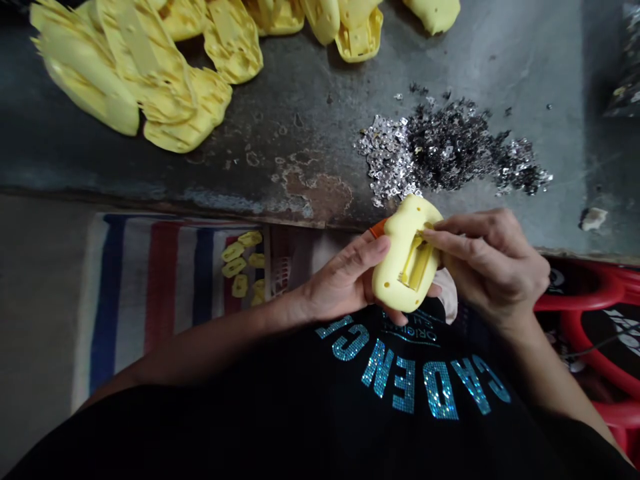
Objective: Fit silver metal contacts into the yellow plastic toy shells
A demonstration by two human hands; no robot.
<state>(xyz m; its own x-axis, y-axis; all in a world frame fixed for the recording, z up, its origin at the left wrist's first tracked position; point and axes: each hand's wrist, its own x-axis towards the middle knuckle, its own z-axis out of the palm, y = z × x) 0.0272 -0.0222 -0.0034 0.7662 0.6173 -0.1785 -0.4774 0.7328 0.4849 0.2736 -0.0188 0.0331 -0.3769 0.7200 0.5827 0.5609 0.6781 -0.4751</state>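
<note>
A yellow plastic casing (pixel 395 267) with a long battery compartment and small screw holes is gripped in my left hand (pixel 345 277), thumb on its near side and fingers beneath. Something orange wraps a finger of that hand. My right hand (pixel 495 260) has its thumb and fingertips pinched together at the upper end of the compartment; whatever they hold is too small or hidden to make out. A pale piece of material (pixel 447 293) shows below the right fingers. Just beyond the casing, on the metal bench, lies a heap of small metal clips (pixel 445 147).
Several yellow casing halves (pixel 170 80) pile up at the bench's far left and back. Below the bench edge (pixel 240 210), smaller yellow parts (pixel 240 257) lie near a striped sheet (pixel 160 287). Red stools (pixel 600 293) stand at right. A plastic bag (pixel 625 73) sits at far right.
</note>
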